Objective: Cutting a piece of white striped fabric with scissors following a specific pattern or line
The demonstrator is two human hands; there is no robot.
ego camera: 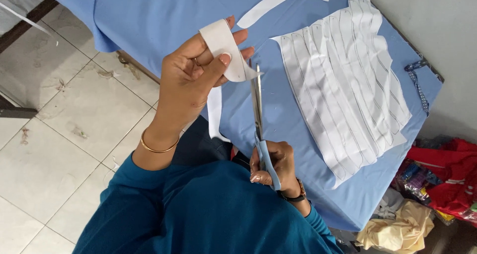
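Observation:
My left hand pinches a curved white fabric strip between thumb and fingers, held up over the edge of the blue cloth-covered table. The strip's loose end hangs down below the hand. My right hand grips blue-handled scissors; their long blades point up and meet the lower tip of the strip. A gold bangle circles my left wrist and a dark watch my right.
A white fabric sheet marked with several drawn curved strips lies on the table to the right. Cut white pieces lie at the far end. A chain rests at the table's right edge. Piled cloths sit on the floor at right; tiled floor at left.

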